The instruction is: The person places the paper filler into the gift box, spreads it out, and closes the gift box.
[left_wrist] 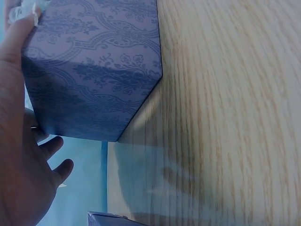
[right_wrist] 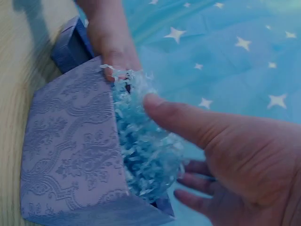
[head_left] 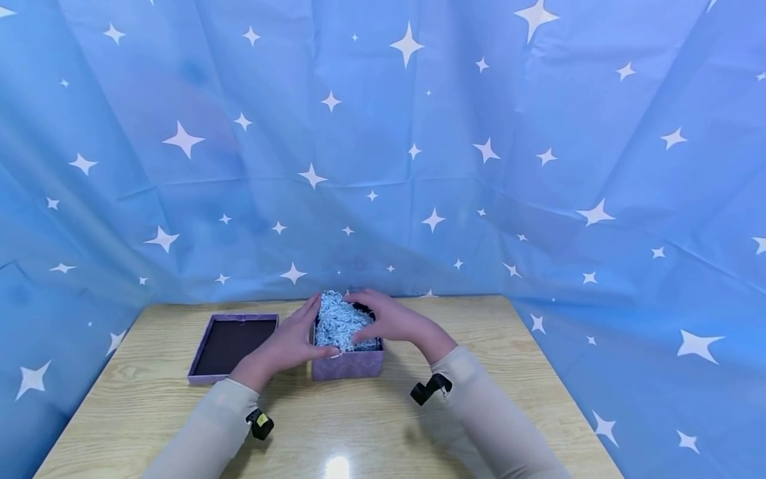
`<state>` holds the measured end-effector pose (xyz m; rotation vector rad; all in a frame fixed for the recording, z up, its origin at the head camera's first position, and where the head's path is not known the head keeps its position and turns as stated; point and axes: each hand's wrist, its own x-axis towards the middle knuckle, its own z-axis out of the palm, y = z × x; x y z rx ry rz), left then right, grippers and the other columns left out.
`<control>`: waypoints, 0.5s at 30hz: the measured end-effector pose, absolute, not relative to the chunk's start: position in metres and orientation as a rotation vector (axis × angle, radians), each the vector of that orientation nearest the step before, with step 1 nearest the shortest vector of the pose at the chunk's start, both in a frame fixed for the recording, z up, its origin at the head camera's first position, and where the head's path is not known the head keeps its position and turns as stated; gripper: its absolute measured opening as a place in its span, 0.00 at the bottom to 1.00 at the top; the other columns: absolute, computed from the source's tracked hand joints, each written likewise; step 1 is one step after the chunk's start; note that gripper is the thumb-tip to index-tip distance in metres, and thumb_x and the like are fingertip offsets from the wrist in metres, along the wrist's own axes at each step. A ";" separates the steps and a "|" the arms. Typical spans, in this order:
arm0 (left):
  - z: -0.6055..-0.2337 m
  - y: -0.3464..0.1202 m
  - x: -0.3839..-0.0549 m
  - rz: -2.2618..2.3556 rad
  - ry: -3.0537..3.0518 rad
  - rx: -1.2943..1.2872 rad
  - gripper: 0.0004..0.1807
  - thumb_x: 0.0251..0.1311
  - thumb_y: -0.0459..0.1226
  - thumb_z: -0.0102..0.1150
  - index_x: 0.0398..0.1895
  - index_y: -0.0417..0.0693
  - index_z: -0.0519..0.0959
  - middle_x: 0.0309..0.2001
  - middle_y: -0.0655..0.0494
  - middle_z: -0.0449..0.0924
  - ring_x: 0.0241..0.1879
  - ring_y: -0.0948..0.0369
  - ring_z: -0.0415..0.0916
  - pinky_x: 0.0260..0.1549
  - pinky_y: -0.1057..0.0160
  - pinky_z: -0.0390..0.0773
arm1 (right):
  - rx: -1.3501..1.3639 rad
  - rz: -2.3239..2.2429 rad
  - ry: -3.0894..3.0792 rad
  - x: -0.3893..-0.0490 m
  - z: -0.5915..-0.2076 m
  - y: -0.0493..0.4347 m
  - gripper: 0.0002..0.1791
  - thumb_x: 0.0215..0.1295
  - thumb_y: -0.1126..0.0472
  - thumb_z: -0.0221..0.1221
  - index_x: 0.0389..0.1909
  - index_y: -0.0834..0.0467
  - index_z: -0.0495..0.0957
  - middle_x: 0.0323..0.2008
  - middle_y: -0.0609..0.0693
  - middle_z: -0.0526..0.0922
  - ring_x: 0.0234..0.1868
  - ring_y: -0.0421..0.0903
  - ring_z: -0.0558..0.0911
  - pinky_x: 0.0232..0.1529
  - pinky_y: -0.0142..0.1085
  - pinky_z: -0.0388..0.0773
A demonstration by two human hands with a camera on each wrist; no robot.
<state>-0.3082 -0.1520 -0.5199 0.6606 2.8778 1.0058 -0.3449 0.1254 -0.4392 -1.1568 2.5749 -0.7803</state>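
Note:
A purple patterned box [head_left: 348,366] stands near the back of the table, its open top heaped with light blue shredded paper [head_left: 338,326]. My left hand [head_left: 292,340] spreads along the box's left side, thumb at the front corner and fingers towards the back. In the left wrist view, its thumb touches shreds at the rim, and the other fingers extend loosely past the box. From the right, my right hand [head_left: 391,319] reaches over the top; in the right wrist view its thumb [right_wrist: 162,107] touches the paper, while the fingertips at the far side are partly hidden.
Left of the box lies a shallow purple lid [head_left: 236,347], its dark inside facing up. All this is on a light wood table [head_left: 323,426]. A blue cloth with white stars [head_left: 383,219] hangs close behind it and at the sides.

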 end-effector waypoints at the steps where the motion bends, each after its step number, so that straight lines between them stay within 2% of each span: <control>1: -0.520 -0.153 -0.308 1.008 2.879 0.666 0.76 0.58 0.75 0.71 0.92 0.42 0.41 0.91 0.47 0.34 0.86 0.36 0.46 0.78 0.29 0.59 | -1.173 -0.802 2.574 -0.346 -0.438 0.125 0.49 0.68 0.50 0.79 0.85 0.58 0.67 0.83 0.59 0.66 0.84 0.61 0.63 0.81 0.58 0.64; 4: -0.518 -0.154 -0.307 1.014 2.876 0.660 0.77 0.57 0.76 0.70 0.92 0.43 0.41 0.92 0.49 0.34 0.87 0.37 0.45 0.78 0.30 0.59 | -1.219 -0.775 2.584 -0.348 -0.437 0.119 0.47 0.69 0.50 0.78 0.85 0.55 0.68 0.81 0.57 0.69 0.81 0.58 0.68 0.78 0.56 0.69; 7: -0.517 -0.155 -0.306 1.026 2.866 0.657 0.76 0.57 0.76 0.70 0.93 0.44 0.41 0.91 0.49 0.33 0.87 0.38 0.44 0.78 0.29 0.60 | -1.241 -0.648 2.599 -0.354 -0.442 0.106 0.47 0.70 0.52 0.77 0.86 0.50 0.67 0.82 0.54 0.67 0.82 0.55 0.67 0.77 0.52 0.71; 15: -0.516 -0.152 -0.305 1.039 2.860 0.661 0.73 0.61 0.71 0.73 0.92 0.45 0.40 0.91 0.47 0.34 0.87 0.38 0.44 0.78 0.30 0.59 | -1.143 -0.267 2.626 -0.358 -0.463 0.082 0.44 0.72 0.56 0.76 0.85 0.51 0.69 0.84 0.51 0.67 0.85 0.52 0.63 0.77 0.44 0.72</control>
